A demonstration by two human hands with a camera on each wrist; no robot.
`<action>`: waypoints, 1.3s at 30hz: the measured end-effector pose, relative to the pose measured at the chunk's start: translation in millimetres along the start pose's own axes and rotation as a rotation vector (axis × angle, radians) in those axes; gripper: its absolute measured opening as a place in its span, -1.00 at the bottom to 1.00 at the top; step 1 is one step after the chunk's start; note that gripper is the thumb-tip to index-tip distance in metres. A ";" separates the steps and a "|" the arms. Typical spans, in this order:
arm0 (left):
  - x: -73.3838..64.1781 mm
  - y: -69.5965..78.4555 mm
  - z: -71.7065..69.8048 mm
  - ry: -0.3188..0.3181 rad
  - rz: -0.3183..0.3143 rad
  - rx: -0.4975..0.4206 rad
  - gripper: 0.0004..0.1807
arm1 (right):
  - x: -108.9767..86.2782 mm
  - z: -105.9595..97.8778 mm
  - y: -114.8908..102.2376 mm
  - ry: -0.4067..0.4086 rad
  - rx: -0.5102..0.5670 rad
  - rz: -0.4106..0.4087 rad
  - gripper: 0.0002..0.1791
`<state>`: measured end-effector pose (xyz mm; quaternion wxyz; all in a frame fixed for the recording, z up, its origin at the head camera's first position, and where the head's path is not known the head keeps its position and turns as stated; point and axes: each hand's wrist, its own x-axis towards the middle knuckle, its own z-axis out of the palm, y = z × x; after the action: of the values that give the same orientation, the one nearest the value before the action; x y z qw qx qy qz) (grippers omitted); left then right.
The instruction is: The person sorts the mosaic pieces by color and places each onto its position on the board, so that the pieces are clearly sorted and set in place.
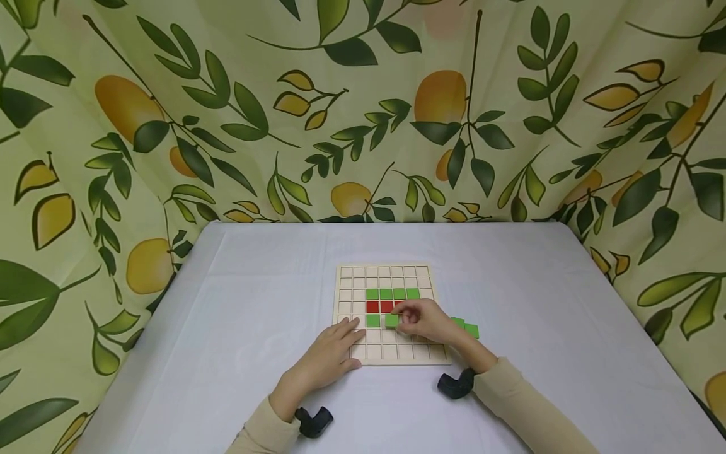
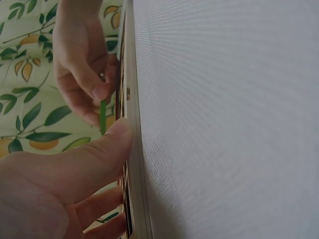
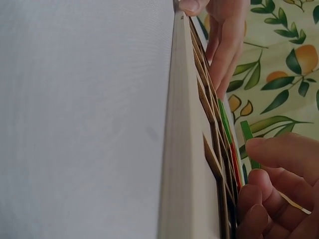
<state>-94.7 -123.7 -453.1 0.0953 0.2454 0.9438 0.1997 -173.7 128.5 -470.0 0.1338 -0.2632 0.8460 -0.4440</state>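
Observation:
A pale wooden grid board (image 1: 353, 284) lies flat on the table. My right hand (image 1: 426, 320) pinches a square green tile (image 1: 391, 321) between thumb and fingers, tilted over the row in front of the red tiles. In the right wrist view this tile (image 3: 246, 130) stands apart from the board's surface. One green tile (image 1: 372, 321) sits in a cell just left of it. My left hand (image 1: 329, 354) rests on the board's near left corner with fingers extended, its thumb (image 2: 117, 130) against the front edge. Part of the red row is hidden behind my right hand.
A row of several green tiles (image 1: 392, 294) fills cells behind the red tiles (image 1: 380, 307). Loose green tiles (image 1: 471, 331) lie right of the board, partly behind my right hand. Black wrist devices (image 1: 314, 422) sit at both wrists. A patterned curtain (image 1: 374, 157) surrounds the white table (image 1: 255, 284).

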 end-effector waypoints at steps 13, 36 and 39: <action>-1.0 0.8 -0.4 0.004 -0.001 -0.001 -0.38 | 3.8 5.1 -1.0 0.020 -0.076 0.011 -0.73; -0.5 0.6 -0.3 -0.001 -0.002 -0.009 -0.38 | 6.3 6.7 -5.1 0.023 -0.118 0.021 -0.75; 0.0 0.3 0.0 0.003 0.000 0.002 -0.38 | 6.3 6.7 -5.8 0.025 -0.117 0.022 -0.75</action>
<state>-94.5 -123.5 -453.0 0.0936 0.2453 0.9441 0.1994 -173.9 117.6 -469.0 0.1124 -0.2554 0.8750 -0.3955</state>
